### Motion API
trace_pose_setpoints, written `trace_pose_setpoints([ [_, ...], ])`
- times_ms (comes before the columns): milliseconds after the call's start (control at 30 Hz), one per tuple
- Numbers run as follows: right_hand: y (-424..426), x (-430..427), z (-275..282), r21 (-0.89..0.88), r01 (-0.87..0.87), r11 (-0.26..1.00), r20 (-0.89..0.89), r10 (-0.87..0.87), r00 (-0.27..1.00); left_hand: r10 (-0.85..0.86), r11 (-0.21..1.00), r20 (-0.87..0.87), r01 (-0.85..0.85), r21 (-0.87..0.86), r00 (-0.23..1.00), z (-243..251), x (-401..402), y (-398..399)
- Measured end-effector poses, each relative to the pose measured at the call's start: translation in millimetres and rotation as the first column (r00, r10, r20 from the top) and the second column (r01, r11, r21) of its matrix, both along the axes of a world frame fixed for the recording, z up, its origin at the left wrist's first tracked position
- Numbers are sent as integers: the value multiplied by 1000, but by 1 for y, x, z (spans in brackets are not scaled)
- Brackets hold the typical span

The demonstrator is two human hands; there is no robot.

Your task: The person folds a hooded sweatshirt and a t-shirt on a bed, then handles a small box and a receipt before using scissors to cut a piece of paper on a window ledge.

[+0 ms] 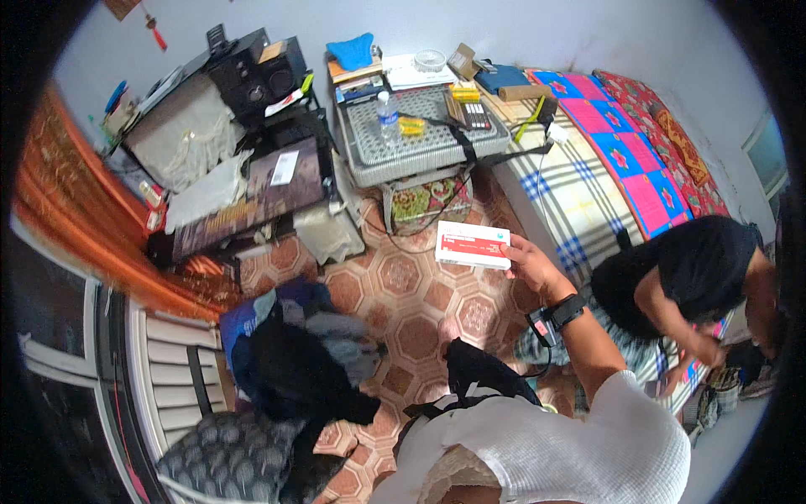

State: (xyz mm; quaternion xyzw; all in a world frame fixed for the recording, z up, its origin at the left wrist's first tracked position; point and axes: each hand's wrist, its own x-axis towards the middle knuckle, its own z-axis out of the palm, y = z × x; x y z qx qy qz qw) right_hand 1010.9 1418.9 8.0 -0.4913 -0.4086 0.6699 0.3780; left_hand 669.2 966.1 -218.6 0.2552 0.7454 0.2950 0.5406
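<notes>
My right hand holds a white and red cardboard box by its right end, thumb on top, above the tiled floor. The box bears writing. On that wrist are a black band and a small device with a cable. My left hand is out of view. Beyond the box stands a grey patterned case bearing a clear plastic bottle, yellow packets and a calculator.
At the right is a bed with a plaid sheet, where a person in a dark shirt sits. Clothes are heaped at the lower left. Black speakers stand at the back left. A cable crosses the floor.
</notes>
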Motion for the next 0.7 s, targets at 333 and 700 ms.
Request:
trace_pose_setpoints([
  [333, 216, 45, 6, -3, 86, 996, 82, -85, 993, 288, 951, 503, -179, -253, 815, -5, 10, 231],
  [700, 444, 53, 44, 96, 207, 974, 183, -222, 958, 128, 956, 660, -269, 116, 740, 18, -15, 503],
])
